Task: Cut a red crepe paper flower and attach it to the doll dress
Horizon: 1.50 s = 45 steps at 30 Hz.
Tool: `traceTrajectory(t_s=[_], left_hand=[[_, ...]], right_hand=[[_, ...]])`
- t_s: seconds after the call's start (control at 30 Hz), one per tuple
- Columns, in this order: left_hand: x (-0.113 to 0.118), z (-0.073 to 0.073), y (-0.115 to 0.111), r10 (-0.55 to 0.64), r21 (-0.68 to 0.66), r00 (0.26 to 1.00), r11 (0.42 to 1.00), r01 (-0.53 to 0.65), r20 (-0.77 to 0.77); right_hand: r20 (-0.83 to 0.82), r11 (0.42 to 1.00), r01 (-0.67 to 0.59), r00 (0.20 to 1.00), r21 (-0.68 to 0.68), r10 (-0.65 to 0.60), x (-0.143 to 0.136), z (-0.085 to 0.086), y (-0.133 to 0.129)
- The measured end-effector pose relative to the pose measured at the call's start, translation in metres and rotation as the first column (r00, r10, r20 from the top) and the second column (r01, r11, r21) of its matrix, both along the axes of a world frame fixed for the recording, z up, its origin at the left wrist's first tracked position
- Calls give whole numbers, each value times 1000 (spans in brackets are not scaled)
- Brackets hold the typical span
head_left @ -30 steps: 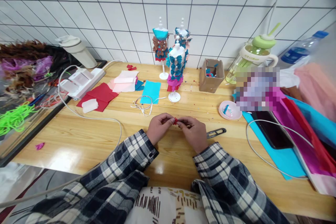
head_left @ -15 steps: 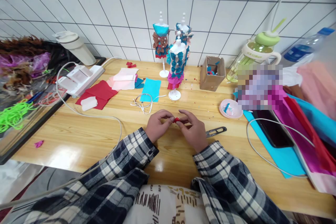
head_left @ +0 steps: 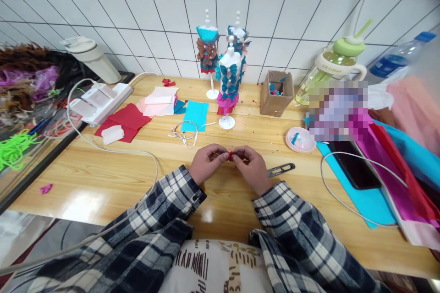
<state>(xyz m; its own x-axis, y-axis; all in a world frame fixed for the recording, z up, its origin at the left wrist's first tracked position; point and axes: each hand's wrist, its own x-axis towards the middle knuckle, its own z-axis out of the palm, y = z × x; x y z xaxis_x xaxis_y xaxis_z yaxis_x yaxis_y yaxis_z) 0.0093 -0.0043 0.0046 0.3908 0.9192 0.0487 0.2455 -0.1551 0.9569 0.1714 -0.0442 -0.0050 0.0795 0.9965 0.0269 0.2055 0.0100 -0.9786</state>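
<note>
Between my two hands is a small piece of red fabric [head_left: 230, 156], gathered and mostly covered by fingertips. My left hand [head_left: 208, 163] pinches its left side with thumb and forefinger. On the other side my right hand [head_left: 251, 168] grips it the same way. Thread snips [head_left: 282, 170] lie on the table beside my right hand. Beyond the hands stand several small white dress forms; the front one [head_left: 228, 84] wears teal bows over a magenta and red skirt. A turquoise fabric square [head_left: 195, 116] lies left of it, with a coil of wire and white ribbon [head_left: 185, 132] on its edge.
A pink dish [head_left: 300, 139] of beads and a cardboard box [head_left: 276, 94] with scraps stand to the right. Farther right are a phone [head_left: 355, 165], fabric and bottles. Red cloth [head_left: 129, 121] and a power strip [head_left: 106, 106] with a trailing cable are at left.
My right fingers have closed in on the red fabric; the forefinger that was raised is now bent down against it. My view has shifted slightly.
</note>
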Motion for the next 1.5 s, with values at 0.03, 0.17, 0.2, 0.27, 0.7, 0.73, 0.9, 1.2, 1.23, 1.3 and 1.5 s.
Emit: traceTrajectory(t_s=[0.03,0.17,0.2,0.27,0.7,0.73,0.9,1.2,1.23,1.3,1.5], left_hand=[[0,0,0,5,0,1000,1000,-5,-11],[1,-1,1,49,5,998,999,-49,-43],[1,-1,1,56,8,997,998,-56,-51],[1,0,1,67,15,996,998,-67,-59],[6,1,-3,126,-202,979,975,-93,160],[5,2,-3,110,-170,985,982,-86,133],[5,4,-3,105,-76,993,992,-101,50],[10,1,-7,207,-283,946,950,-133,249],[10,2,-6,208,-298,945,946,-128,254],[10,2,-5,214,-315,943,940,-128,256],[7,-1,-3,193,-352,950,931,-98,246]], right_hand=[[11,1000,-10,1000,6,10,0,1,-1],[63,1000,-15,998,17,14,-3,5,-2],[71,1000,-8,997,17,7,-3,5,-2],[83,1000,6,997,20,-7,-4,5,-2],[-184,997,27,982,-70,-39,-8,-4,-1],[-149,998,28,988,-58,-36,-8,-4,-2],[-38,999,45,998,-19,-46,-8,-1,-4],[-90,998,57,994,-29,-59,-16,0,-7],[-98,998,52,994,-35,-55,-16,0,-7],[-119,998,44,992,-46,-49,-15,0,-7],[-43,1000,-23,999,-2,23,-8,0,-3]])
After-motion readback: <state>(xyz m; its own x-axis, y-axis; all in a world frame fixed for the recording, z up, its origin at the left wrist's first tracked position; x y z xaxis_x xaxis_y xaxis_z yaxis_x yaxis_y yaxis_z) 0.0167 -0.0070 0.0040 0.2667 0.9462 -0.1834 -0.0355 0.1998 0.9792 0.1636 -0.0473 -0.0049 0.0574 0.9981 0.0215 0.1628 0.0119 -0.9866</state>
